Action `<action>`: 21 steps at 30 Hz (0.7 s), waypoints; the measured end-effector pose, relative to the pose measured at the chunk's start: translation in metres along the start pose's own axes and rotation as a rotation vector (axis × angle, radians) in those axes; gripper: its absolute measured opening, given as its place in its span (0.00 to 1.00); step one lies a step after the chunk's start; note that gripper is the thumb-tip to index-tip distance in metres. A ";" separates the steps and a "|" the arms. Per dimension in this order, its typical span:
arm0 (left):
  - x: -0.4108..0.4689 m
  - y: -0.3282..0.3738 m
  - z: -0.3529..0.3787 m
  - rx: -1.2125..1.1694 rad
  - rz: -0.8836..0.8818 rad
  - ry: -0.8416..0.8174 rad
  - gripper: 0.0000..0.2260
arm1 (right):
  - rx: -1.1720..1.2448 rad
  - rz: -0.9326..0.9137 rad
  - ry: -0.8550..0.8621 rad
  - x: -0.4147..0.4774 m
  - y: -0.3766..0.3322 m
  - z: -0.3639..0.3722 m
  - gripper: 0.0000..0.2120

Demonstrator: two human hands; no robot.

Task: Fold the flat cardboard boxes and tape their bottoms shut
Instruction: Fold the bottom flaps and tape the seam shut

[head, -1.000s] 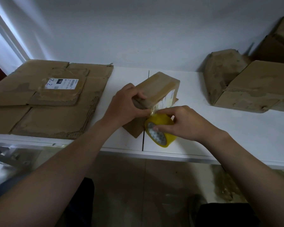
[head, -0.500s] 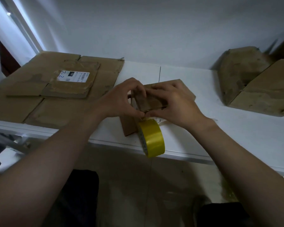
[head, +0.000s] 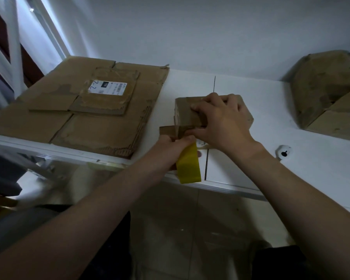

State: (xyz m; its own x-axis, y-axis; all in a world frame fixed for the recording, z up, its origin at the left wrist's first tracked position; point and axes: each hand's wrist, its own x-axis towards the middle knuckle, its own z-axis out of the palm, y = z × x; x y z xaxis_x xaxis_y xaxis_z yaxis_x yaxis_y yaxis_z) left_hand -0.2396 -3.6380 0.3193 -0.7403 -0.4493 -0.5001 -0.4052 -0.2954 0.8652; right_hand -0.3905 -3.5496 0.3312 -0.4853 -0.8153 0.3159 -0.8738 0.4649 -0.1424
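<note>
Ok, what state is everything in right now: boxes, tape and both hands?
small box: folded up, on the table, one flap sticking out at its near left.
yellow tape roll: on edge at the table's front edge.
left hand: grips the yellow tape roll.
right hand: holds the small box from above, fingers curled over it.
flat cardboard: unfolded, stacked at left.
folded boxes: assembled, lying tilted at right.

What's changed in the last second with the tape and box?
The tape roll passed from the right hand to the left hand, which now grips it. The right hand moved up onto the box and holds it. The flat cardboard and folded boxes stayed put.
</note>
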 end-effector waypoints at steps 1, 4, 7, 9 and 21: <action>-0.003 -0.001 0.006 -0.071 0.019 -0.016 0.17 | -0.018 0.008 -0.001 0.001 -0.001 -0.001 0.32; -0.009 -0.003 0.012 -0.114 0.039 -0.020 0.14 | -0.060 0.035 -0.003 0.003 -0.005 -0.001 0.34; -0.012 0.002 0.009 -0.062 0.043 -0.031 0.14 | -0.057 0.033 -0.026 0.005 -0.008 -0.003 0.33; -0.016 0.004 0.008 -0.079 0.001 -0.058 0.14 | -0.029 0.044 -0.043 0.006 -0.007 -0.005 0.32; -0.023 -0.005 0.003 -0.150 -0.175 -0.052 0.22 | -0.018 0.053 -0.039 -0.001 -0.010 -0.008 0.31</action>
State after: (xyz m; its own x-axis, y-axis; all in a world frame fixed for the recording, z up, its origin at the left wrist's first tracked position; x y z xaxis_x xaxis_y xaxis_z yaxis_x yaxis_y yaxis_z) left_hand -0.2219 -3.6239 0.3270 -0.6941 -0.3369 -0.6362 -0.4488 -0.4884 0.7484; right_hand -0.3807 -3.5504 0.3401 -0.5323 -0.8020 0.2710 -0.8462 0.5138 -0.1412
